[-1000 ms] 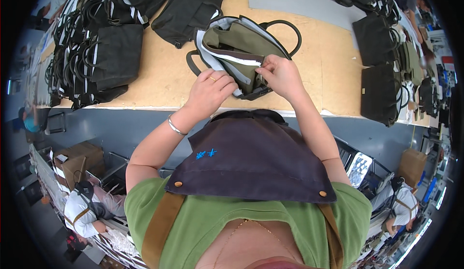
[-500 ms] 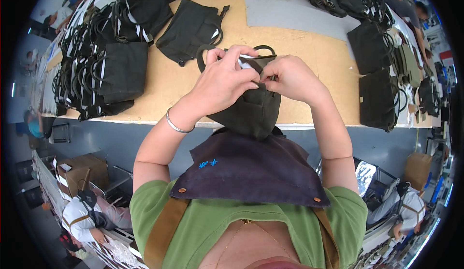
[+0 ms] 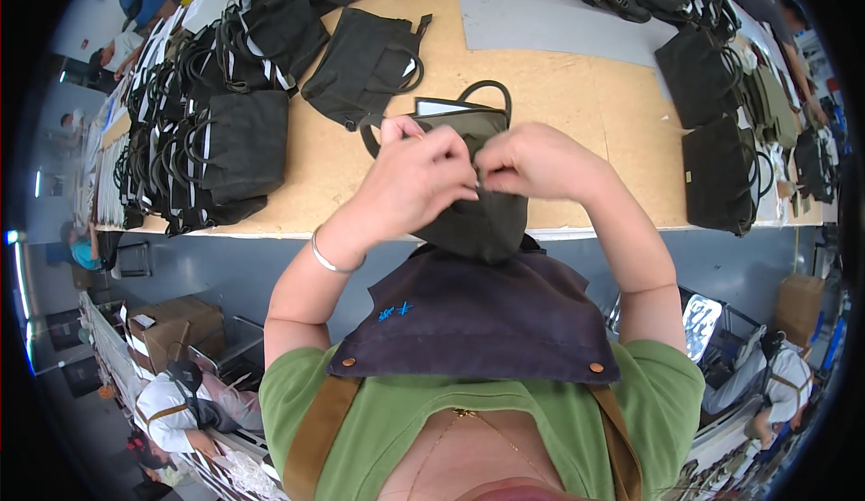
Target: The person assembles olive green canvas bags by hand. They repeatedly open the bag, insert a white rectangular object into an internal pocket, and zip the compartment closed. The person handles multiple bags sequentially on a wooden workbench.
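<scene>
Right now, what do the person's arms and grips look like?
Both green sleeves are short. The left arm wears a shiny silver bangle; the right arm shows none. The left grip and right grip are ungloved.

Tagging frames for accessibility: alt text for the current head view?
A person's left hand and right hand work close together at a dark handbag at the near edge of a tan worktable; their exact grip is unclear. More dark bags sit on both sides.

Left hand (image 3: 414, 177) mid-frame, fingers (image 3: 446, 160) bent in; right hand (image 3: 545, 163), a little blurred, curls just beside it, both elbows (image 3: 297, 316) flexed lower down!
</scene>
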### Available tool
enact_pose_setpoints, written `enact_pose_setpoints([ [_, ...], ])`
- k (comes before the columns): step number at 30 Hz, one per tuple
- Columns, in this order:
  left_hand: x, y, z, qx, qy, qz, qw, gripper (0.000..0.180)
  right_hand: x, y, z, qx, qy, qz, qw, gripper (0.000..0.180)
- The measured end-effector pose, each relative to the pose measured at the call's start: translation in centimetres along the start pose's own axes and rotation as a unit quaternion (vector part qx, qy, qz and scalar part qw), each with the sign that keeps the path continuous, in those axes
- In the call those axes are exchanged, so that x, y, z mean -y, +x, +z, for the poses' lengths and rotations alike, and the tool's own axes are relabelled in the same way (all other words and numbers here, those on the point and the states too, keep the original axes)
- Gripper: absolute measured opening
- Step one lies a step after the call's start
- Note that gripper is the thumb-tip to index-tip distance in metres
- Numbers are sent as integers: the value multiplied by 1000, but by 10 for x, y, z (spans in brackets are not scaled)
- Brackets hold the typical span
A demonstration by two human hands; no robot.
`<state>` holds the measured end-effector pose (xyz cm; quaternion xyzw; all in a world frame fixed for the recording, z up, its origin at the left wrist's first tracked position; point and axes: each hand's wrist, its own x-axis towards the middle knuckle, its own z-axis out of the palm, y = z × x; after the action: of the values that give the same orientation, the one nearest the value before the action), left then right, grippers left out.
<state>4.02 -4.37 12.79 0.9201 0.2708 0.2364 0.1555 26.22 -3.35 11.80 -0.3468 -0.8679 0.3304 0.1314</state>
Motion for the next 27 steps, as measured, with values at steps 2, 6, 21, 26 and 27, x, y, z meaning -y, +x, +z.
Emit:
enact_pose_setpoints([
  [2, -19, 0, -2, -20, 17, 43, 999, 15, 15, -20, 1, -49, -27, -28, 998, 13],
  [6, -5, 15, 8, -15, 1, 47, 999, 14, 11, -34, 11, -102, 18, 55, 993, 17],
  [21, 9, 20, 21, 51, 36, -33, 997, 19, -8, -34, 11, -113, 91, 120, 982, 12],
  [26, 7, 23, 20, 61, 38, -20, 997, 18, -2, -32, 7, -101, 85, 116, 985, 10],
  [27, 7, 24, 20, 63, 35, -20, 997, 17, -4, -32, 8, -105, 94, 109, 984, 10],
])
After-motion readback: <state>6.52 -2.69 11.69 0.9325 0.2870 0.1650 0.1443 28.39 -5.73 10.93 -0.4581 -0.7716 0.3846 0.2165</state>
